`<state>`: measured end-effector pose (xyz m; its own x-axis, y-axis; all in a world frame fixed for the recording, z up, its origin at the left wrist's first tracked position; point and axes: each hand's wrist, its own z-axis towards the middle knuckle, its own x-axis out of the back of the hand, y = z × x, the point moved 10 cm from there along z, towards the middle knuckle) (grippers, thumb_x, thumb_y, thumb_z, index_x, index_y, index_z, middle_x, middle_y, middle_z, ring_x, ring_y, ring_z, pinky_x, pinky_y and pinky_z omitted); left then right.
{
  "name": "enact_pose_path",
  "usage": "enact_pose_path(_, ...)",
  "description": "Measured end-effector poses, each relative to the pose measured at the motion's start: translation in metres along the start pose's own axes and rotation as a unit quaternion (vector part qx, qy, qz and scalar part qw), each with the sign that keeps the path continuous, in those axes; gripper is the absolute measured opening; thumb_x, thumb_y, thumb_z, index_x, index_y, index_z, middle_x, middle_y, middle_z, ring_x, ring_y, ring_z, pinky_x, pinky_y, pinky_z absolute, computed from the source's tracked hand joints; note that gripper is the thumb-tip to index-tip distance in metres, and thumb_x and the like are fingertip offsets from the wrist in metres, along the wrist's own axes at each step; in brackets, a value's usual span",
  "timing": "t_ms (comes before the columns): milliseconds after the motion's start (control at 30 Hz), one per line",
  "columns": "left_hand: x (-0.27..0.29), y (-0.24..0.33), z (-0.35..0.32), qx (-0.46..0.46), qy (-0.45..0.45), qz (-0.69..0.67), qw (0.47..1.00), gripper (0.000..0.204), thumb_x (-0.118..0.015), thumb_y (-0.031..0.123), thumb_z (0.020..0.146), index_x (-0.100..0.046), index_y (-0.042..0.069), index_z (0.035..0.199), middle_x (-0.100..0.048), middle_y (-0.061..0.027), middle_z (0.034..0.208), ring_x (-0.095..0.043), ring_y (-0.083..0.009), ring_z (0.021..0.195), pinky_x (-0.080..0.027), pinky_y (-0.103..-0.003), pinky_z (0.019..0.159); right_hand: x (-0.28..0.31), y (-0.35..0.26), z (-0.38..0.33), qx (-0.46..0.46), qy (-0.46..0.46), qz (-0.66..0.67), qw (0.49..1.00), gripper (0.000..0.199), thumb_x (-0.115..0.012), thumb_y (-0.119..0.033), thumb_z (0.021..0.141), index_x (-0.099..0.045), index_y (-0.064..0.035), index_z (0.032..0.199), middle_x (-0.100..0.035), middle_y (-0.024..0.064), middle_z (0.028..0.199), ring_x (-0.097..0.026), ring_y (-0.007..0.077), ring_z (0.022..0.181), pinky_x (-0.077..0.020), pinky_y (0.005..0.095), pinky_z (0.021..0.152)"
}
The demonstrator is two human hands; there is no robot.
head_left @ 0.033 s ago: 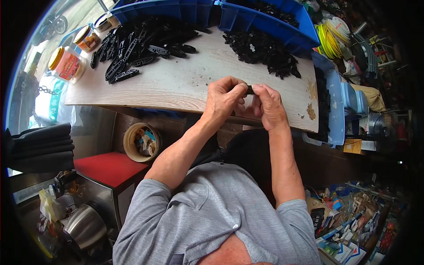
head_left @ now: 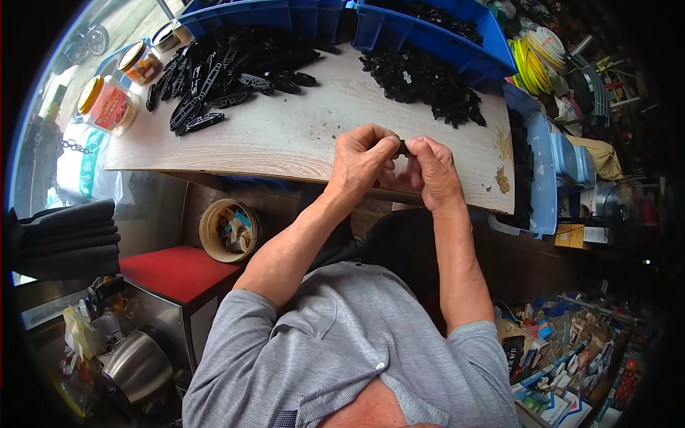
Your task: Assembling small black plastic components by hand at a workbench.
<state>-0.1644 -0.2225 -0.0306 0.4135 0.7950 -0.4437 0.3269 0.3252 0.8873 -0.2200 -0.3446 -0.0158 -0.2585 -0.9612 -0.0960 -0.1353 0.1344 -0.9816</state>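
While both hands meet above the desk (head_left: 300, 135) near edge, left hand (head_left: 360, 160) and right hand (head_left: 432, 171) fingers pinch a small black plastic part (head_left: 404, 148) between them; judged light, stiff, slightly slick, best gripped at its ends.

A small black part (head_left: 404, 148) sits mostly hidden between the fingers (head_left: 385, 146)

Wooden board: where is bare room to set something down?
Bare wood lies on the wooden board between the long black strips, the small black clips and both hands. The far edge by the blue bins is crowded.
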Motion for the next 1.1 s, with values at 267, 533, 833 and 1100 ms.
enact_pose_path(267,0.000,0.004,-0.006,-0.013,-0.047,0.002,0.999,0.012,-0.064,0.010,0.095,-0.067,-0.002,0.097,-0.066,-0.0041,0.080,-0.061,-0.0089,0.062,-0.053,-0.024,0.058,-0.005,-0.004,-0.004,0.041,0.055,0.009,0.998,0.024,-0.063,-0.025,0.091,-0.053,-0.0120,0.072,-0.041,-0.0058,0.054,-0.041,0.0069,0.045,-0.0401,0.0252,0.045)
enact_pose_path(533,0.045,0.072,-0.045,-0.287,0.080,0.313,0.902,0.024,-0.069,0.008,0.091,-0.065,-0.001,0.114,-0.068,-0.0096,0.099,-0.064,-0.0154,0.083,-0.053,-0.024,0.067,0.096,0.006,-0.004,-0.008,0.196,0.139,0.971,0.040,-0.057,-0.039,0.095,-0.048,-0.0124,0.065,-0.037,0.0032,0.045,-0.057,0.0229,0.051,-0.0601,0.0558,0.067)
enact_pose_path(833,0.198,0.170,-0.081,-0.365,0.311,0.708,0.519,0.033,-0.069,0.007,0.077,-0.066,0.007,0.110,-0.066,-0.0090,0.113,-0.059,-0.0335,0.110,-0.048,-0.043,0.095,0.210,-0.035,-0.029,0.030,0.415,0.101,0.904,0.053,-0.069,-0.042,0.088,-0.054,-0.0030,0.120,-0.038,0.0058,0.051,-0.057,0.0270,0.062,-0.0570,0.0607,0.080)
enact_pose_path(1100,0.168,0.140,-0.053,-0.334,0.206,0.699,0.598,0.029,-0.068,0.002,0.081,-0.068,0.011,0.109,-0.067,-0.0108,0.113,-0.062,-0.0317,0.106,-0.052,-0.042,0.088,0.084,-0.030,0.040,0.005,0.234,-0.005,0.972,0.030,-0.077,-0.027,0.087,-0.065,-0.0059,0.104,-0.042,-0.0008,0.048,-0.054,0.0148,0.044,-0.0604,0.0420,0.053)
